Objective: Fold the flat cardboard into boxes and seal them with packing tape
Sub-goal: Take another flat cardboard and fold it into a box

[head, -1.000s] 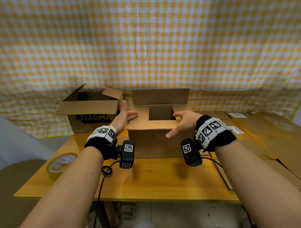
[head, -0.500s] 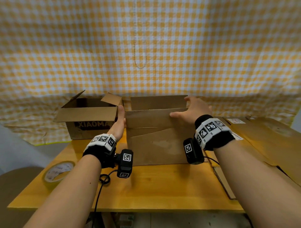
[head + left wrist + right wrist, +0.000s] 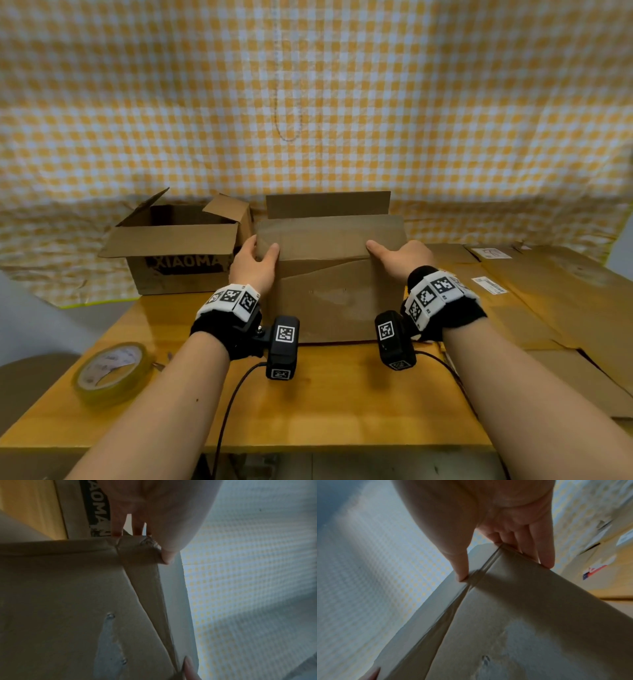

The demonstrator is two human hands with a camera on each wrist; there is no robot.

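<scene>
A brown cardboard box point(image 3: 335, 301) stands open on the wooden table point(image 3: 342, 394). Its near flap point(image 3: 329, 240) is raised almost upright, and the far flap point(image 3: 327, 204) stands behind it. My left hand point(image 3: 263, 255) pinches the near flap's left corner, thumb in front and fingers behind; the left wrist view shows the thumb tip point(image 3: 167, 557) on that corner point(image 3: 140, 553). At the right corner my right hand point(image 3: 387, 251) holds the flap, with the thumb point(image 3: 460, 569) on its face point(image 3: 436, 615) and the fingers point(image 3: 546, 555) down the box's side.
A second open box point(image 3: 178, 246) printed XIAOMA stands close on the left, nearly touching. A roll of packing tape point(image 3: 111, 371) lies at the table's front left. Flat cardboard sheets point(image 3: 548, 298) cover the right side. A checked cloth hangs behind.
The near flap, lying flat over the opening a second ago, now stands up. My right hand came off the far flap to the near flap's right corner; my left hand took its left corner.
</scene>
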